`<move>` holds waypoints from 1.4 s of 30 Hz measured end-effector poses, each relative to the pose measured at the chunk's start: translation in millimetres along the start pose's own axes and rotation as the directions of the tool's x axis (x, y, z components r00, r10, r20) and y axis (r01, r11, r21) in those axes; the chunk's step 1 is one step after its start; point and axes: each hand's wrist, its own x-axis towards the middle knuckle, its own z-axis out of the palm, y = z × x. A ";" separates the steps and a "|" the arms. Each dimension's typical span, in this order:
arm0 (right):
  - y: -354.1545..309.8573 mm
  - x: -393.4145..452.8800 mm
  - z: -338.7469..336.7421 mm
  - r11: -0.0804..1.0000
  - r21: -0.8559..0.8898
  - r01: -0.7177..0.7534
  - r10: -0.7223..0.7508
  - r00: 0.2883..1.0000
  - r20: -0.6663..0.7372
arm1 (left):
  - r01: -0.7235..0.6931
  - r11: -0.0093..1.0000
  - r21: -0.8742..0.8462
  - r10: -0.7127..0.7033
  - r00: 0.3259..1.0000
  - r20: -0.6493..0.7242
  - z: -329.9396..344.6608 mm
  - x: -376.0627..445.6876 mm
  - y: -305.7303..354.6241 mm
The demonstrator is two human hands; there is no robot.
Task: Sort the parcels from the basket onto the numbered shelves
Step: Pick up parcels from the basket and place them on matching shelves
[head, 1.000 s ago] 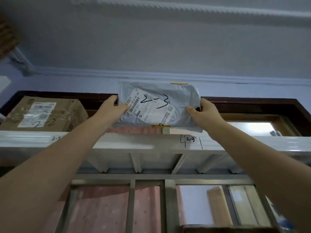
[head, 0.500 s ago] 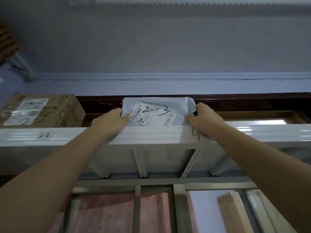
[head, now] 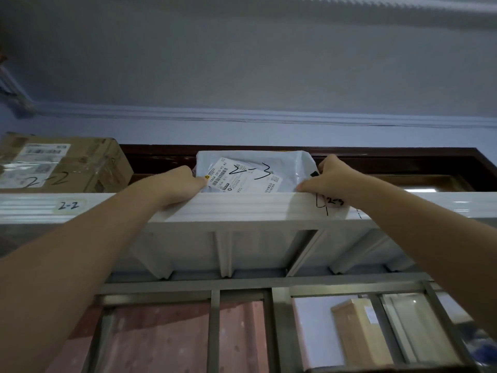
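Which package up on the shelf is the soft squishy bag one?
The grey plastic mailer bag marked 2-3, held between both hands. The other parcel, the brown cardboard box marked 2-2 at the far left, is stiff, square-cornered and untouched.

Grey parcel (head: 255, 172) marked 2-3 on white shelf (head: 242, 208), both hands' grip at its ends.
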 end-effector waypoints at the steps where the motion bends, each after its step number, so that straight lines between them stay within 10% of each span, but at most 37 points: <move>1: -2.1 -2.0 -0.8 0.999 0.035 -0.017 0.017 1.000 0.009 | 0.009 1.000 0.019 -0.009 1.000 -0.009 0.8 -2.1 0.4; 7: -14.2 -29.0 7.5 0.937 -0.269 0.222 -0.306 0.893 -0.330 | -0.014 0.978 0.209 0.056 0.979 -0.196 4.9 -32.4 1.8; 10: -32.7 -46.8 21.9 0.841 -0.373 0.391 -0.506 0.811 -0.293 | -0.173 0.859 0.482 0.390 0.831 -0.397 1.0 -50.5 -5.4; 12: -47.3 -57.1 38.6 0.784 -0.362 0.505 -0.596 0.775 -0.209 | -0.210 0.745 0.633 0.526 0.769 -0.363 -6.3 -62.5 -11.8; 21: -102.5 -124.9 137.0 0.591 -0.144 0.794 -0.806 0.590 -0.054 | -0.192 0.472 0.860 0.488 0.870 -0.073 -58.6 -129.6 -49.5; 31: -192.5 -250.0 205.2 0.486 0.274 0.830 -0.871 0.484 0.082 | -0.066 0.171 0.983 -0.158 0.983 0.094 -150.1 -251.9 -112.5; 42: -257.1 -491.5 261.0 0.500 0.614 0.611 -0.841 0.173 0.512 | 0.089 -0.027 0.996 -0.774 0.628 -0.077 -222.3 -471.6 -203.3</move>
